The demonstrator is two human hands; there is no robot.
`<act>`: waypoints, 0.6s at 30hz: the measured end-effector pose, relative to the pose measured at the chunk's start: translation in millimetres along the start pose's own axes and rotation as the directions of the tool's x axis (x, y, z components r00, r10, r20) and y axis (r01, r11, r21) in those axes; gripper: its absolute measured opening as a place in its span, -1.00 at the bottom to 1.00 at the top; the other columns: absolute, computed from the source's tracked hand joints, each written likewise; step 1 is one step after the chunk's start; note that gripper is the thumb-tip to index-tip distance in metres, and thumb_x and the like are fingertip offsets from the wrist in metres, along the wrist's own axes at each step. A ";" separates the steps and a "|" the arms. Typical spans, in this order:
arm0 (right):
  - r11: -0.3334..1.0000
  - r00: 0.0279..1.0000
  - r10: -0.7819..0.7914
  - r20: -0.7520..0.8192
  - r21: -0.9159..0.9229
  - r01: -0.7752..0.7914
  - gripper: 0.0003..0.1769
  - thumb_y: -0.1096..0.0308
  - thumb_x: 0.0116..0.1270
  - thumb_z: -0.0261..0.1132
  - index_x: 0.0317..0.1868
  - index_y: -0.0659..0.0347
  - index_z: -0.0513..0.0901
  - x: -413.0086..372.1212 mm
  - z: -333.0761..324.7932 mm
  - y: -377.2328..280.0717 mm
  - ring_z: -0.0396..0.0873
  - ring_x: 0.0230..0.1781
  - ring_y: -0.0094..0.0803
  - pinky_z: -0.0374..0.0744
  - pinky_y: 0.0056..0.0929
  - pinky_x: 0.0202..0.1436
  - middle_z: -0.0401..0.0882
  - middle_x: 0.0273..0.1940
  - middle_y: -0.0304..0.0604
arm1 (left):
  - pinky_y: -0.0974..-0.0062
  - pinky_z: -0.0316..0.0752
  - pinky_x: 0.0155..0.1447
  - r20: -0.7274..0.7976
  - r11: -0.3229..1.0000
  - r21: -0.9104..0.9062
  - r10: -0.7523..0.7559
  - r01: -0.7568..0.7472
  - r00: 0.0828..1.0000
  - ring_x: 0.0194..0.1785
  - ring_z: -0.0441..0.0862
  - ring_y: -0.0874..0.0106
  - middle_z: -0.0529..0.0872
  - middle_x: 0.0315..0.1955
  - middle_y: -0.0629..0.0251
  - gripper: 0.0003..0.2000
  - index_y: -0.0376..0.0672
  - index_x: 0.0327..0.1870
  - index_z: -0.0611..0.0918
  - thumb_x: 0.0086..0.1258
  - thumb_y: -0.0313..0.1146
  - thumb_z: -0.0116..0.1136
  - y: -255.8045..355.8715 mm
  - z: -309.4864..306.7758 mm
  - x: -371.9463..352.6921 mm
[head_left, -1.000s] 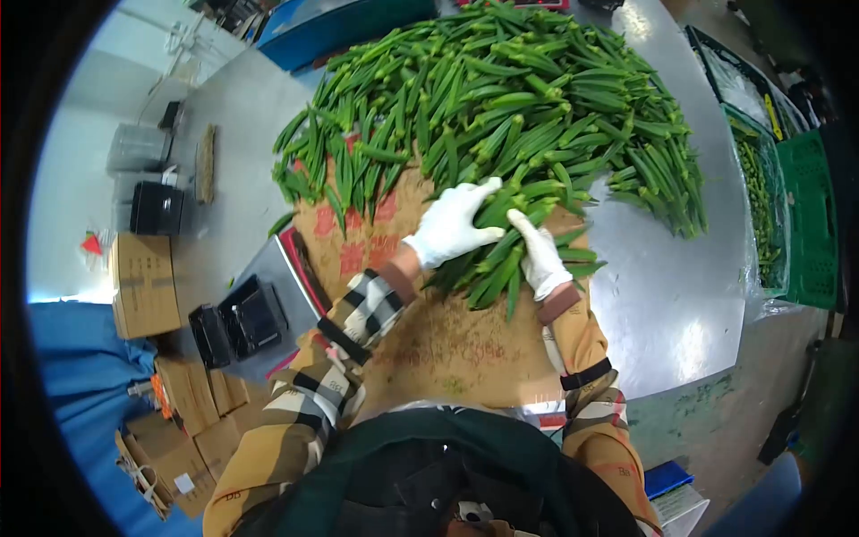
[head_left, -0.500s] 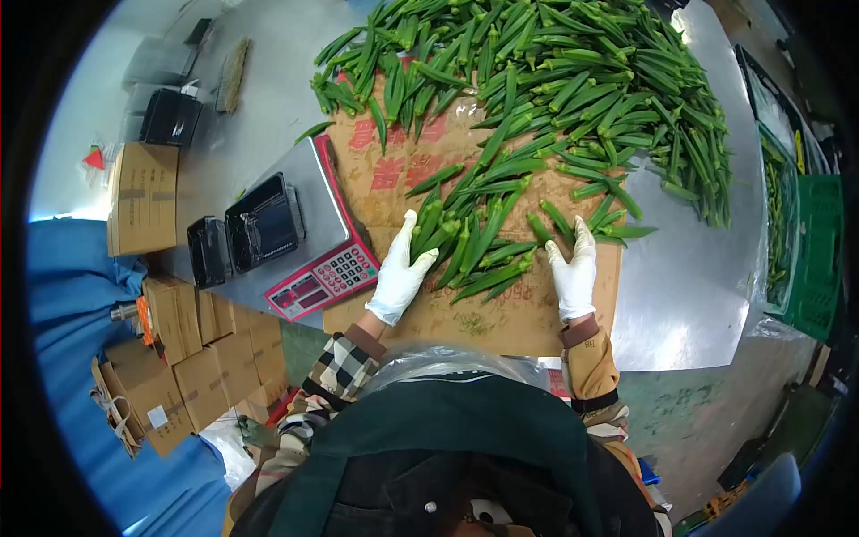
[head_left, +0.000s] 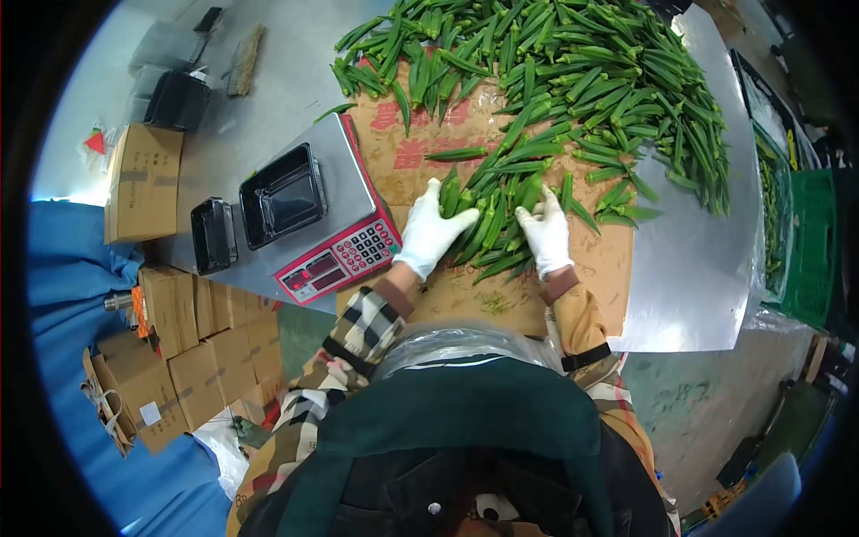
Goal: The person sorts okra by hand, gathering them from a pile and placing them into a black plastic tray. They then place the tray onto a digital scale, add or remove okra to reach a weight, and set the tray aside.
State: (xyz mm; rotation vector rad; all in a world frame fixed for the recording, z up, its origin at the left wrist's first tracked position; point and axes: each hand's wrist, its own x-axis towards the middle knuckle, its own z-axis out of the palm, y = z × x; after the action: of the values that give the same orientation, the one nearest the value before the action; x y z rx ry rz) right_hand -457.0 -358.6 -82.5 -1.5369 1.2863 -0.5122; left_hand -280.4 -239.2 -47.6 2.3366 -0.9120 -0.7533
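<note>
White gloves cover both of my hands. My left hand (head_left: 433, 231), thumb and fingers apart, rests against the left side of a small group of okra pods (head_left: 490, 219) on the flattened cardboard (head_left: 407, 170). On the right side of that group, my right hand (head_left: 545, 231) touches pods with its fingertips; its fingers are partly bent around a pod. Beyond them spreads a large okra heap (head_left: 608, 80). Left of my hands stands a red-edged scale (head_left: 344, 259) with a black tray (head_left: 283, 195) on its plate.
Another black tray (head_left: 213, 235) sits left of the scale. A brush (head_left: 245, 61), stacked black trays (head_left: 177, 100) and a cardboard box (head_left: 143, 183) are at the upper left. A green crate (head_left: 810, 251) stands at the right, and boxes are stacked at lower left.
My right hand has moved left, from the small pods at the right to the group's right side. The pods between my hands are closer together. The view has shifted slightly.
</note>
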 end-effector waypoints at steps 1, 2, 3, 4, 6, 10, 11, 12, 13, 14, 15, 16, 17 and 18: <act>0.990 1.000 0.003 0.013 0.141 -0.005 -0.43 0.42 0.31 0.43 0.31 0.34 0.53 -0.9 -7.5 10.3 0.52 -0.36 -0.65 0.56 -0.59 -0.25 0.65 -0.28 -0.32 | 0.28 0.45 0.32 -0.049 0.990 0.126 0.072 -0.065 0.996 0.26 0.58 0.02 0.56 0.22 -0.25 -0.13 -0.40 0.45 0.34 0.22 -0.04 0.46 -7.5 8.6 4.1; 0.961 1.000 0.002 0.029 0.278 -0.010 -0.50 0.44 0.33 0.41 0.27 0.33 0.58 -1.8 -18.2 21.2 0.51 -0.37 -0.66 0.55 -0.60 -0.26 0.65 -0.29 -0.34 | 0.29 0.49 0.27 -0.091 0.961 0.250 0.147 -0.120 0.985 0.16 0.64 0.02 0.64 0.14 -0.22 -0.22 -0.40 0.39 0.43 0.23 -0.11 0.46 -16.1 17.7 7.9; 0.932 1.000 0.026 0.001 0.361 -0.025 -0.63 0.47 0.36 0.37 0.16 0.34 0.64 -11.8 -29.1 22.9 0.53 -0.31 -0.66 0.55 -0.61 -0.20 0.67 -0.22 -0.34 | 0.37 0.52 0.20 0.038 0.990 -0.078 0.119 -0.115 0.992 0.07 0.67 0.17 0.69 0.06 -0.08 -0.36 -0.38 0.32 0.49 0.28 -0.23 0.43 -21.4 14.0 14.8; 0.927 1.000 0.006 -0.019 0.376 0.002 -0.71 0.50 0.38 0.34 0.10 0.32 0.66 -23.1 -40.5 19.7 0.54 -0.24 -0.63 0.55 -0.60 -0.10 0.67 -0.19 -0.32 | 0.44 0.56 0.14 0.172 0.919 -0.391 0.133 -0.056 0.976 -0.03 0.70 0.33 0.74 -0.03 0.06 -0.49 -0.37 0.25 0.55 0.33 -0.34 0.40 -30.9 7.9 20.5; 0.933 0.999 0.002 -0.042 0.359 0.013 -0.78 0.54 0.41 0.30 0.04 0.32 0.67 -39.7 -55.2 35.6 0.56 -0.19 -0.59 0.56 -0.57 -0.03 0.68 -0.15 -0.28 | 0.46 0.60 0.04 0.422 0.631 -0.682 -0.074 0.370 0.904 -0.14 0.70 0.46 0.76 -0.13 0.25 -0.71 -0.31 0.09 0.61 0.39 -0.46 0.30 -44.9 0.9 15.0; 0.912 0.993 0.010 -0.119 0.409 0.040 -0.81 0.60 0.44 0.21 0.02 0.31 0.62 -66.0 -46.7 55.5 0.60 -0.15 -0.55 0.58 -0.53 0.01 0.67 -0.09 -0.23 | 0.44 0.62 0.01 0.503 0.363 -0.806 0.008 0.467 0.864 -0.12 0.70 0.44 0.74 -0.14 0.26 -0.75 -0.29 0.08 0.62 0.43 -0.45 0.25 -65.5 -3.3 9.3; 0.898 0.996 0.045 -0.082 0.440 -0.004 -0.80 0.62 0.44 0.19 0.03 0.31 0.61 -68.3 -39.5 58.8 0.60 -0.15 -0.54 0.58 -0.53 0.01 0.66 -0.08 -0.24 | 0.45 0.62 -0.01 0.504 0.332 -0.819 0.027 0.467 0.864 -0.13 0.70 0.45 0.75 -0.16 0.27 -0.74 -0.29 0.08 0.62 0.43 -0.43 0.26 -68.2 -3.2 7.2; 0.907 0.998 0.029 -0.052 0.421 -0.005 -0.81 0.59 0.44 0.20 0.03 0.33 0.61 -71.5 -31.9 49.5 0.60 -0.16 -0.56 0.58 -0.54 -0.01 0.67 -0.12 -0.23 | 0.45 0.62 -0.02 0.493 0.336 -0.823 0.020 0.458 0.870 -0.14 0.70 0.45 0.75 -0.17 0.27 -0.75 -0.29 0.06 0.63 0.43 -0.41 0.27 -68.3 -2.8 6.2; 0.947 0.999 0.018 -0.047 0.320 -0.002 -0.77 0.53 0.42 0.24 0.05 0.35 0.61 -71.6 -19.9 43.9 0.64 -0.15 -0.45 0.60 -0.48 0.00 0.70 -0.12 -0.15 | 0.45 0.62 -0.03 0.482 0.341 -0.826 0.013 0.449 0.876 -0.15 0.71 0.45 0.76 -0.18 0.27 -0.75 -0.29 0.04 0.64 0.42 -0.40 0.28 -65.3 -1.6 5.6; 0.976 0.999 0.008 -0.041 0.217 0.001 -0.72 0.47 0.40 0.27 0.08 0.36 0.62 -70.4 -6.8 37.4 0.68 -0.15 -0.34 0.61 -0.41 0.01 0.72 -0.13 -0.08 | 0.45 0.62 -0.04 0.471 0.348 -0.828 0.007 0.440 0.882 -0.16 0.71 0.44 0.76 -0.20 0.27 -0.76 -0.29 0.03 0.65 0.42 -0.39 0.29 -61.7 0.2 4.0; 0.998 0.996 -0.060 -0.059 0.020 0.061 -0.64 0.38 0.35 0.31 0.11 0.37 0.62 -69.8 5.9 28.1 0.69 -0.11 -0.18 0.61 -0.33 0.05 0.72 -0.12 0.03 | 0.46 0.62 -0.07 0.418 0.473 -0.795 -0.029 0.380 0.908 -0.19 0.72 0.43 0.78 -0.21 0.26 -0.76 -0.28 -0.03 0.67 0.37 -0.37 0.34 -44.0 -3.8 -1.8; 0.977 0.989 -0.130 -0.065 -0.178 0.117 -0.56 0.30 0.31 0.35 0.13 0.37 0.62 -68.9 18.6 16.8 0.70 -0.08 -0.02 0.61 -0.24 0.08 0.73 -0.11 0.13 | 0.46 0.61 -0.10 0.358 0.590 -0.741 -0.056 0.320 0.932 -0.21 0.73 0.42 0.80 -0.23 0.24 -0.76 -0.28 -0.09 0.69 0.33 -0.35 0.39 -27.0 -7.5 -7.5; 0.990 0.996 -0.074 -0.042 -0.127 0.068 -0.42 0.20 0.26 0.38 0.22 0.36 0.58 -66.4 31.4 4.5 0.63 0.05 0.15 0.58 -0.13 0.15 0.68 -0.01 0.24 | 0.45 0.59 -0.06 0.246 0.749 -0.640 -0.011 0.171 0.969 -0.19 0.71 0.45 0.80 -0.20 0.25 -0.70 -0.27 -0.05 0.69 0.29 -0.32 0.45 -45.8 15.5 4.3; 0.921 0.969 -0.194 -0.156 -0.368 0.126 -0.37 0.25 0.23 0.45 0.26 0.40 0.55 -57.8 52.8 16.2 0.74 -0.13 -0.07 0.65 -0.25 0.02 0.74 -0.12 0.14 | 0.44 0.57 -0.03 0.138 0.867 -0.499 0.057 0.020 0.989 -0.16 0.69 0.47 0.79 -0.16 0.26 -0.64 -0.26 -0.01 0.69 0.25 -0.30 0.51 -63.9 37.7 18.0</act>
State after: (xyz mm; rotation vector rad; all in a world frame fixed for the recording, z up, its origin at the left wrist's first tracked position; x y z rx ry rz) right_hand -440.9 -282.6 -101.3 -1.9467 1.4647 -0.5629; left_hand -266.0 -221.1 -120.4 1.8297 -0.6920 -1.0293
